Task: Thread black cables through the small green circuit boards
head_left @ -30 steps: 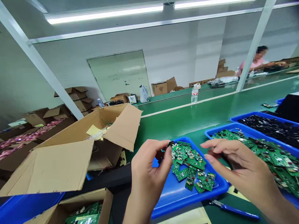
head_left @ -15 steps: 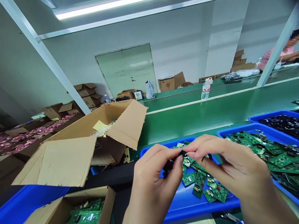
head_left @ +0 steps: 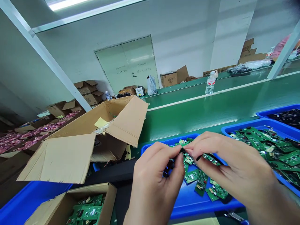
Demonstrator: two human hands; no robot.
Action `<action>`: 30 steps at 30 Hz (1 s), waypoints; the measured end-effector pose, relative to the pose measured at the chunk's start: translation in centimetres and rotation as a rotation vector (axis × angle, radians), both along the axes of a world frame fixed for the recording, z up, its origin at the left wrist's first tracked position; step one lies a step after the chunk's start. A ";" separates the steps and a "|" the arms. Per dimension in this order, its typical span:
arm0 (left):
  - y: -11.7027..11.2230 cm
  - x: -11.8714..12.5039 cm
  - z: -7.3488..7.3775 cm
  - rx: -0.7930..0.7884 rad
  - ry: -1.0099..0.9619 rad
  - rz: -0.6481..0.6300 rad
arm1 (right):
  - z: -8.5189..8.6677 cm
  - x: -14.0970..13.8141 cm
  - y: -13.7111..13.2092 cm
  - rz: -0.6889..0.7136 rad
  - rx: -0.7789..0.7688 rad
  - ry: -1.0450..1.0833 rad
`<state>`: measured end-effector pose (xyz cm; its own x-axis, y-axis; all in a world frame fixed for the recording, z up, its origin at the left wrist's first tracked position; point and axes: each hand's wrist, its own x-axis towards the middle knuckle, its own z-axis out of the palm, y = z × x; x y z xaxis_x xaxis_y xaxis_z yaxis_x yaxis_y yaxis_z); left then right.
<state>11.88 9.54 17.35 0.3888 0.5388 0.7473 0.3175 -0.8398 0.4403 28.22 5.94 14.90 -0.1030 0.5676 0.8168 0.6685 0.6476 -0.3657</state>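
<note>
My left hand (head_left: pixel 154 178) pinches a small black part (head_left: pixel 182 150) between thumb and forefinger. More black pieces (head_left: pixel 168 170) sit inside its curled fingers. My right hand (head_left: pixel 232 165) comes in from the right, its fingertips closed at the same small part. Another short black piece (head_left: pixel 199 157) shows between its thumb and fingers. Exactly what kind of part this is cannot be made out. Below both hands lies a blue tray (head_left: pixel 187 209) with green circuit boards (head_left: pixel 201 184) scattered in it, partly hidden by the hands.
On the right stand a second blue tray (head_left: pixel 228 128) heaped with circuit boards and another tray (head_left: pixel 263 115) of black parts. To the left are a large open carton (head_left: pixel 58 157) and a smaller box (head_left: pixel 110 200) of boards. A water bottle (head_left: pixel 210 83) stands beyond; pliers-like handles (head_left: pixel 235 216) lie in front.
The view has shifted slightly, with background things a little higher. Both hands stay together around the small black part, and the black piece in the right hand has tilted.
</note>
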 end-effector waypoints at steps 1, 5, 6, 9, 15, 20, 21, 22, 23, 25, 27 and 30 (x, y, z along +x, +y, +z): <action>0.0 0.0 0.0 0.003 0.003 -0.001 | 0.0 -0.1 0.0 -0.001 -0.001 0.018; -0.1 0.0 0.0 0.016 0.005 -0.003 | 0.1 -0.1 0.1 0.021 -0.013 0.081; -0.1 0.0 0.0 0.023 0.003 -0.003 | 0.1 -0.1 0.2 0.029 -0.013 0.095; -0.1 0.0 -0.2 0.042 -0.003 -0.001 | 0.2 -0.1 0.4 0.035 0.009 0.148; 0.2 0.0 -0.3 0.101 0.017 -0.003 | 0.1 -0.2 0.3 -0.005 -0.086 0.293; 0.4 0.3 -0.6 0.218 0.043 0.034 | 0.5 -0.7 0.0 -0.094 -0.286 0.490; 0.4 0.3 -0.7 0.237 0.048 0.041 | 0.6 -0.8 0.0 -0.112 -0.312 0.511; 0.4 0.4 -0.8 0.249 0.052 0.048 | 0.7 -0.8 0.0 -0.124 -0.329 0.518; 0.4 0.4 -0.8 0.259 0.056 0.055 | 0.8 -0.8 0.0 -0.136 -0.344 0.516; 0.4 0.5 -0.9 0.274 0.055 0.067 | 0.8 -0.6 0.0 -0.152 -0.361 0.495; 0.3 0.6 -1.0 0.285 0.059 0.080 | 0.8 -0.5 0.0 -0.156 -0.362 0.476; 0.1 0.7 -0.9 0.281 0.076 0.110 | 0.4 -0.4 -0.1 -0.152 -0.361 0.476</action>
